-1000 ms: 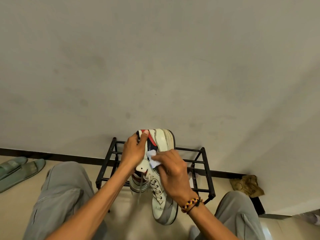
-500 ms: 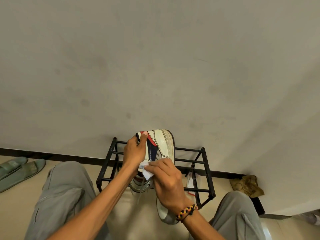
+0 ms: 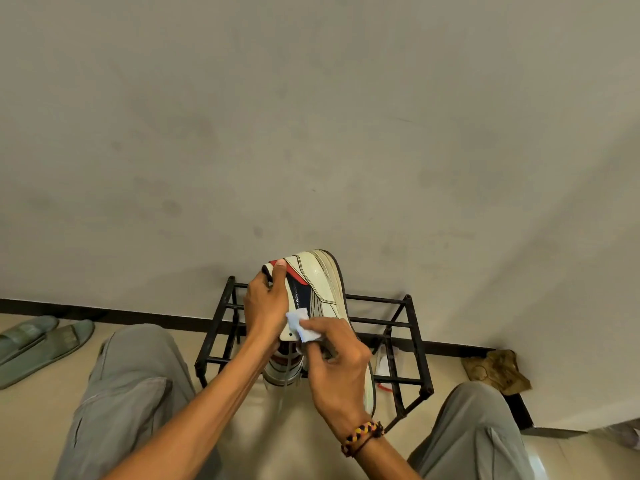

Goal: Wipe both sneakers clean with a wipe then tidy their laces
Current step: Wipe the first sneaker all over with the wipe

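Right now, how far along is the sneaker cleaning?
Nothing looks finished. In hand: the left hand holds the sneaker up while the right hand presses the wipe on its side. Left: the second sneaker below, and its lace hangs loose.

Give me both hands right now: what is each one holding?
Left hand: closed around the heel end of the raised sneaker.
Right hand: pinching the wipe against the sneaker's side.

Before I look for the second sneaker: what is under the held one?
Under the held sneaker, a second sneaker shows its striped end on the black rack. The left hand and right hand cover the rest.
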